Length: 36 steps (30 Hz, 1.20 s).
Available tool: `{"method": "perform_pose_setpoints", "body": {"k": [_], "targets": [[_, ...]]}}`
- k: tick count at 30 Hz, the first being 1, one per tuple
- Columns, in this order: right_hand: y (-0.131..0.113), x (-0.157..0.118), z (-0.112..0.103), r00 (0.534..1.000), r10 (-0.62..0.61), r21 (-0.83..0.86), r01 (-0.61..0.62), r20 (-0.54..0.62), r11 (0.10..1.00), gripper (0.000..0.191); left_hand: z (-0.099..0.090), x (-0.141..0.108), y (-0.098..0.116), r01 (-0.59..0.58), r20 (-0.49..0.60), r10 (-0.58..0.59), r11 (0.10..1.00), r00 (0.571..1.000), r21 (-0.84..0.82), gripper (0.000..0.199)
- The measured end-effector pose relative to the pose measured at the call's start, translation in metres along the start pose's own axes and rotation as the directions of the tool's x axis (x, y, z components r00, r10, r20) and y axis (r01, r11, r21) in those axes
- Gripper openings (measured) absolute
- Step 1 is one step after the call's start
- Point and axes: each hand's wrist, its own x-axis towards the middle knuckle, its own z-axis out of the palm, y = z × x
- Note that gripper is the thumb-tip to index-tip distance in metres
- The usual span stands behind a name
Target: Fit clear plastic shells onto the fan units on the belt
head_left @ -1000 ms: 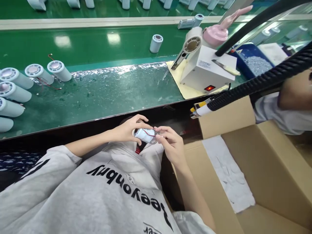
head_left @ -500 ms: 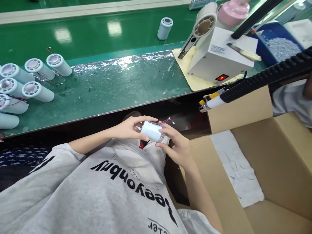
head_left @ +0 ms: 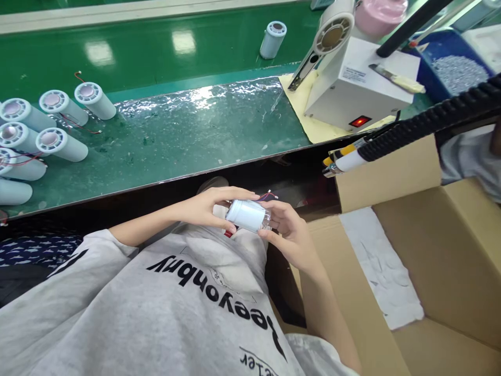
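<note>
Over my lap, a light blue cylinder (head_left: pixel 247 215) lies almost level between my two hands. My left hand (head_left: pixel 207 209) clasps its left end, fingers over the top and thumb below. At its right end, which looks clear and see-through, the fingertips and thumb of my right hand (head_left: pixel 289 230) close around the rim. Thin red and blue wires (head_left: pixel 268 195) with small white plugs stick out behind the cylinder. Several similar cylinders (head_left: pixel 62 144) with ringed ends and red wires lie and lean on the bench at the left.
The green bench (head_left: pixel 188 141) runs ahead of my hands. A white machine (head_left: pixel 360 83) with a lit red switch stands at its right. Beyond, a single cylinder (head_left: pixel 273 40) stands upright. An open cardboard box (head_left: pixel 450 250) and a black ribbed hose (head_left: pixel 426 115) are at the right, near a blue tray (head_left: pixel 434 47).
My right hand has shifted slightly right along the cylinder to its end, uncovering more of its side and a clear end part. The wires show less. The view has tilted a little.
</note>
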Motion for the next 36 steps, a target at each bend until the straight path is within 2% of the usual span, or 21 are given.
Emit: {"method": "perform_pose_setpoints", "body": {"k": [5,14,17,20,23,26,29,32,34,36], "targets": [[0.002,0.002,0.002,0.996,0.095,0.133,-0.094,0.004,0.987,0.042,0.000,0.000,-0.001,-0.042,0.019,0.042,0.999,0.999,0.012,0.071],[0.002,0.008,0.007,0.968,0.247,0.327,-0.244,0.035,0.913,0.045,0.000,-0.002,-0.002,-0.009,0.003,0.009,1.000,1.000,0.002,0.071],[0.008,0.010,0.010,0.956,0.294,0.379,-0.279,0.018,0.882,0.047,0.001,-0.002,-0.002,0.032,-0.002,-0.033,0.997,0.999,-0.077,0.073],[0.022,0.013,0.011,0.948,0.313,0.448,-0.255,-0.059,0.857,0.050,0.004,0.007,-0.008,0.108,-0.018,-0.116,0.965,0.993,-0.238,0.081],[0.042,0.020,0.007,0.934,0.316,0.558,-0.176,-0.165,0.811,0.050,0.007,0.034,-0.022,0.184,-0.031,-0.213,0.899,0.976,-0.397,0.088],[0.064,0.030,-0.006,0.889,0.327,0.658,-0.038,-0.322,0.752,0.045,0.011,0.081,-0.040,0.234,-0.031,-0.279,0.855,0.960,-0.462,0.087],[0.082,0.041,-0.026,0.837,0.313,0.677,0.091,-0.450,0.731,0.036,0.018,0.136,-0.052,0.284,0.009,-0.310,0.859,0.951,-0.427,0.086],[0.095,0.051,-0.044,0.796,0.297,0.676,0.182,-0.528,0.714,0.031,0.024,0.182,-0.057,0.306,0.070,-0.302,0.880,0.951,-0.364,0.080],[0.101,0.056,-0.053,0.777,0.293,0.680,0.224,-0.557,0.698,0.030,0.027,0.199,-0.055,0.305,0.107,-0.286,0.894,0.952,-0.328,0.074],[0.105,0.059,-0.057,0.772,0.287,0.683,0.247,-0.568,0.687,0.030,0.026,0.206,-0.052,0.307,0.132,-0.280,0.903,0.951,-0.299,0.070]]}}
